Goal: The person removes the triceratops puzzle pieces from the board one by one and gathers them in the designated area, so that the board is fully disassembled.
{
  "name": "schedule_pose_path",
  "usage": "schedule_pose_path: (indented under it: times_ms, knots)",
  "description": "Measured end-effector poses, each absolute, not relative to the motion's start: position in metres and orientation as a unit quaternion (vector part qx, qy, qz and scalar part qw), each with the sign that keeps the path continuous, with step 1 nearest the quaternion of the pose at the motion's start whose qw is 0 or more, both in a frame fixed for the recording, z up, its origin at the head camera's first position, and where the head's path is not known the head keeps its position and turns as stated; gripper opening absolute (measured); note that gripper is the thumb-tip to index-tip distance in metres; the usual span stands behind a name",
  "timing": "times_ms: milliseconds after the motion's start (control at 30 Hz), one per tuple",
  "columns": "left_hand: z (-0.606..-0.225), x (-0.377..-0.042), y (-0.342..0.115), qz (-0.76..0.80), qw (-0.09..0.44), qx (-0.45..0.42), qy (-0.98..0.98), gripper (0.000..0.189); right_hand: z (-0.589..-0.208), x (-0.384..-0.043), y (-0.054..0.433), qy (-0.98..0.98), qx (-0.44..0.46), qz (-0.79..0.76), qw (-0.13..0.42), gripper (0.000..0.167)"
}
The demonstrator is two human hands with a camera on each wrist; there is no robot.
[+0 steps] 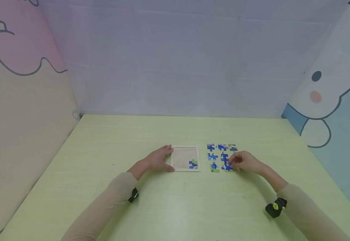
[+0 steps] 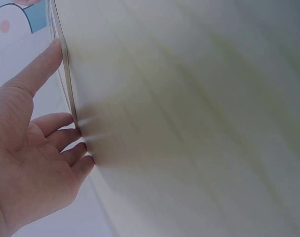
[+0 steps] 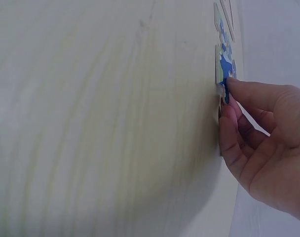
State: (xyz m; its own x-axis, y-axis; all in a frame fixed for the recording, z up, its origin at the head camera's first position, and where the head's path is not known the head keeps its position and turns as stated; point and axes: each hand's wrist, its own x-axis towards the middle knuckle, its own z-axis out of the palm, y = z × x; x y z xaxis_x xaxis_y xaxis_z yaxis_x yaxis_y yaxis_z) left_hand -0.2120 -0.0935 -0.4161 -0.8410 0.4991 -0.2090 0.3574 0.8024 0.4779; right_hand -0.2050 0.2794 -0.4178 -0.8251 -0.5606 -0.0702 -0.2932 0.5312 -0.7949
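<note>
My left hand (image 1: 156, 159) spans the left side of a square, pale-rimmed puzzle tray (image 1: 184, 170), fingers at its upper corner and thumb at its lower one. In the left wrist view its fingertips (image 2: 86, 160) rest along the tray's thin edge. A green and blue puzzle piece (image 1: 193, 164) lies in the tray's lower right corner. To the right of the tray, my right hand (image 1: 246, 162) is at the lower right of a group of loose pieces. Its thumb and fingers pinch a blue puzzle piece (image 3: 226, 91), partly hidden by the fingertips.
Several loose pieces lie in rough rows right of the tray, among them a blue one (image 1: 212, 156) and a green-bottomed one (image 1: 214, 167). All rest on a pale yellow-green table (image 1: 175, 207). Behind it rises a pale backdrop (image 1: 175, 67), with cartoon-printed panels at both sides.
</note>
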Motion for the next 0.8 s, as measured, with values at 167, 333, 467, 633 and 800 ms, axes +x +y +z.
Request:
schedule_pose_path:
  times_ms: [167, 333, 467, 633, 800]
  knots:
    - [-0.417, -0.212, -0.094, 0.214, 0.165, 0.229, 0.935, 0.084, -0.413, -0.203, 0.274, 0.881, -0.209, -0.388, 0.171, 0.013]
    - [-0.419, -0.214, -0.094, 0.209, 0.167, 0.23, 0.936, 0.084, -0.412, -0.206, 0.274, 0.888, -0.209, -0.372, 0.17, 0.012]
    - [-0.419, -0.215, -0.094, 0.21, 0.17, 0.227, 0.936, 0.084, -0.412, -0.212, 0.271, 0.888, -0.234, -0.367, 0.15, 0.009]
    - [-0.419, -0.215, -0.095, 0.211, 0.172, 0.222, 0.936, 0.084, -0.405, -0.218, 0.253, 0.881, -0.271, -0.367, 0.126, 0.007]
    - [-0.418, -0.214, -0.095, 0.212, 0.169, 0.222, 0.937, 0.084, -0.397, -0.221, 0.219, 0.887, -0.275, -0.348, 0.128, 0.012]
